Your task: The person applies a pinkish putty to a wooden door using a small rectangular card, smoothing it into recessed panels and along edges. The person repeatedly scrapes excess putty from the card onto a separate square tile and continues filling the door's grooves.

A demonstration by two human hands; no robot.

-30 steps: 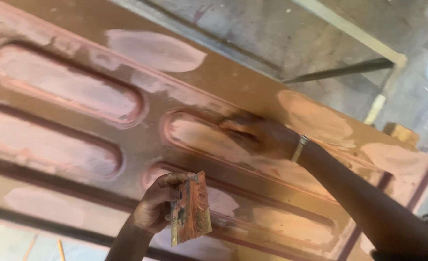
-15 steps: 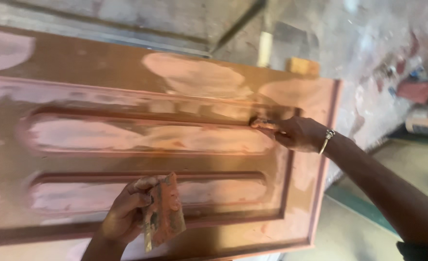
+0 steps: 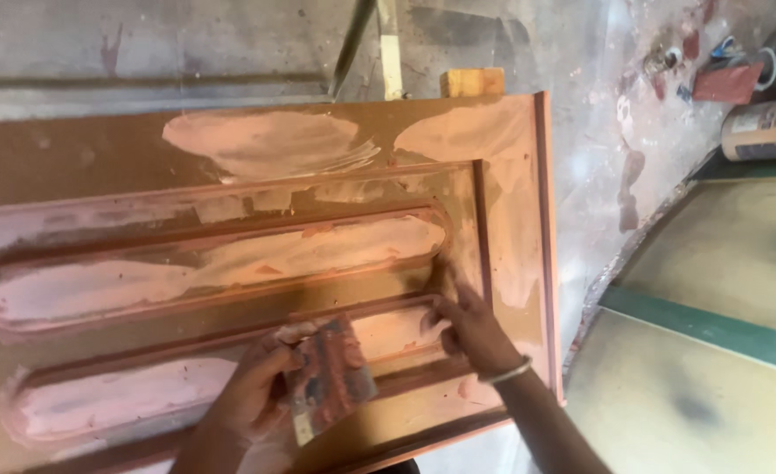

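Note:
A brown moulded door panel lies flat under me, smeared with pink filler patches and with two long recessed ovals. My left hand grips a small flat board caked with pink and dark filler, held just above the lower oval. My right hand, with a metal bracelet on the wrist, rests its spread fingertips on the groove at the right end of the lower oval. I see no tool in it.
A wooden block and a pale wooden strip lie beyond the door's far edge. On the stained concrete floor at the right are a cardboard roll, a reddish container and a large yellowish sheet with a green band.
My view has swung right along the door to its end. My right hand has come down from the upper oval's end to the lower oval's end. The left hand still holds the board.

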